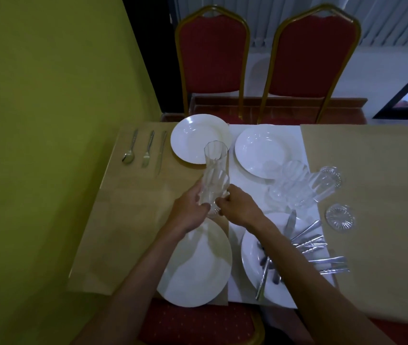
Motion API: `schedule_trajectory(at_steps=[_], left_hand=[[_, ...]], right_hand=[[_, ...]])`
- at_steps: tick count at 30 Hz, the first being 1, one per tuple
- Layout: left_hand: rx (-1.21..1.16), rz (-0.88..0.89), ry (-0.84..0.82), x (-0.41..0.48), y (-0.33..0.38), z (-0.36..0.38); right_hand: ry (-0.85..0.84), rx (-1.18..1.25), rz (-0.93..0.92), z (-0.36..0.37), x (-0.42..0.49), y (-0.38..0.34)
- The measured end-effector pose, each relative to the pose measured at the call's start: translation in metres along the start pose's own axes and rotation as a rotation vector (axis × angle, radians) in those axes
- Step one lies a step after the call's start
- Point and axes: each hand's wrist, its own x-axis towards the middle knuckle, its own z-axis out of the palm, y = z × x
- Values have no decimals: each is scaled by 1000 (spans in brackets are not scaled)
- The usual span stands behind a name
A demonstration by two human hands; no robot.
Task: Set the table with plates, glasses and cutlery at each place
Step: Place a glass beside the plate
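Observation:
A tall clear ribbed glass [214, 170] is held above the table between both hands, tilted, mouth pointing away. My left hand [190, 210] grips its lower left side and my right hand [238, 207] grips its base from the right. White plates lie at the far left [193, 135], far right [262, 148], near left [198, 267] and near right [250, 255]. The near right plate carries a pile of cutlery [304, 247]. A spoon [130, 148], fork [147, 148] and knife [161, 151] lie in a row left of the far left plate.
More clear glasses [294, 185] stand in a group right of the far right plate, with a glass coaster [340, 217] beside them. Two red chairs [212, 56] face the table's far edge. A green wall [43, 120] borders the left side.

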Motion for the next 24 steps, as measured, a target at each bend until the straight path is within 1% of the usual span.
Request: schedule_trajectory(at_steps=[5,13,19,21,24], left_hand=[[-24,-43,-38,0,-12,4],[-38,-100,-63,-5,-24,8],[61,-257,-65,-23,-34,21],[92,-254,-107,-32,-33,34],[148,-167,-203,-44,-28,62]], right_hand=[[6,-90,-3,16,3,2],[-9,-83,71,31,7,17],[-32,-32,187,12,-7,55],[0,-58,214,-2,-18,80],[46,-116,268,-20,-38,118]])
